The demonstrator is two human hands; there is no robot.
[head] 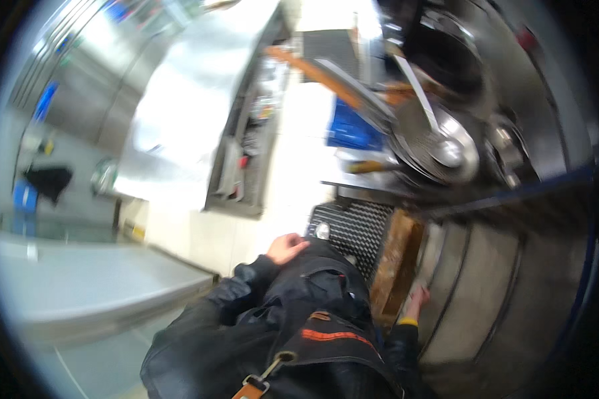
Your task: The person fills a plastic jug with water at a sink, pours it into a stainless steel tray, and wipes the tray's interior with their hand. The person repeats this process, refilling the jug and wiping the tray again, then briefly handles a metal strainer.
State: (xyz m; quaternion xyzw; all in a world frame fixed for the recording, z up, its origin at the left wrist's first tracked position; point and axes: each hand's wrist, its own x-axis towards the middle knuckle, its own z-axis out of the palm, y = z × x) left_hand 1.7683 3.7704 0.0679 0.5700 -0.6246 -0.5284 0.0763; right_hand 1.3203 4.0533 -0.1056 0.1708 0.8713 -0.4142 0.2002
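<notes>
My left hand (285, 249) is at the front of my black apron (312, 294), fingers partly curled. Whether it rests on the cloth or pinches it is unclear. Low on the right, my right hand (419, 296) reaches down beside a worn wooden board (395, 264). Steel panels (489, 289) stand just beyond that hand. Blur hides whether it grips anything. Ahead on the right, a steel ladle (447, 149) lies over a round perforated strainer (419, 129), with more pans or strainers stacked underneath.
A dark wok (444, 60) sits behind the strainer, and a long wooden handle (314, 75) juts leftward. Left of it stands a steel worktable (179, 109) with an open drawer (249, 144) of items. Black perforated matting (354, 224) covers floor near my feet. A pale counter (105, 284) lies at left.
</notes>
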